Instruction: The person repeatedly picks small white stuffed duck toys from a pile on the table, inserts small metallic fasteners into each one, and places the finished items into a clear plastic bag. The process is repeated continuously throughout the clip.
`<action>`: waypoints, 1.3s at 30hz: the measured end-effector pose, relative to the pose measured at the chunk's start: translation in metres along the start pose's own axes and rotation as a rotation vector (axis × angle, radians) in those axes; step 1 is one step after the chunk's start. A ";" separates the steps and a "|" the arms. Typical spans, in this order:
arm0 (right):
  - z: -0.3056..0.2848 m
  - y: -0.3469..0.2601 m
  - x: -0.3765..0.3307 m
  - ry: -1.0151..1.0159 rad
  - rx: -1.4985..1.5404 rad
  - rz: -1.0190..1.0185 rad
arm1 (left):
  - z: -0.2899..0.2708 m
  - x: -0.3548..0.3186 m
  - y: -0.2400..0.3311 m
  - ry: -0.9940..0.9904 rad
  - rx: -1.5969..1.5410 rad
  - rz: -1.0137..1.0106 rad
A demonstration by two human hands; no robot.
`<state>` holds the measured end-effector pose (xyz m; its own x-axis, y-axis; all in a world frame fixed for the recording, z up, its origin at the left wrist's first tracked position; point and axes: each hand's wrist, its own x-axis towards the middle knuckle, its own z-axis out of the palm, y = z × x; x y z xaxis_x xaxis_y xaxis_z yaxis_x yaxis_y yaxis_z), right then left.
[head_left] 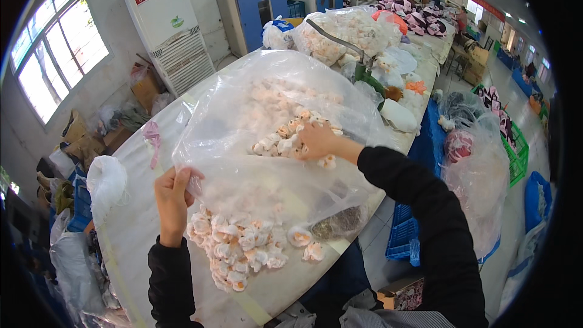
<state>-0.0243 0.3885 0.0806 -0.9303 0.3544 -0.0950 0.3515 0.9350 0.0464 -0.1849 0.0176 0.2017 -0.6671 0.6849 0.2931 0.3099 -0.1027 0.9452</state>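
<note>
A large clear plastic bag (221, 100) lies on the table, partly filled with small cream-white plush pieces (281, 140) that have orange and dark marks. My left hand (173, 197) pinches the bag's rim at its near left corner. At the bag's mouth, my right hand (320, 141) curls over the pieces, its fingertips partly hidden among them. One piece hangs just below that hand. In front of the bag, partly under its film, a loose heap of similar pieces (238, 246) rests on the table. Two more pieces (313, 251) lie just right of the heap.
The pale table (143, 255) stretches away to the back right. Beyond the bag stand a green clamp-like tool (367, 76) with a dark lever and more filled bags (346, 27). Blue crates (402, 231) and a stuffed clear bag (477, 176) stand right of the table. White bundle (107, 180) at left.
</note>
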 end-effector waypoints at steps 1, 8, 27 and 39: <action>0.015 0.000 -0.001 -0.038 0.012 0.012 | 0.004 -0.003 -0.002 -0.003 0.050 -0.001; 0.095 0.003 0.078 0.371 0.162 0.168 | 0.026 0.005 -0.014 -0.035 0.036 -0.080; 0.108 0.052 0.203 0.301 0.245 0.346 | 0.030 0.015 -0.054 0.123 0.383 0.250; 0.093 0.054 0.162 0.149 0.381 0.252 | 0.024 -0.138 -0.026 0.005 0.173 0.028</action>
<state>-0.1464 0.4969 -0.0245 -0.8065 0.5910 0.0172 0.5554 0.7673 -0.3206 -0.0844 -0.0565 0.1337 -0.6599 0.6796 0.3204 0.4405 0.0045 0.8977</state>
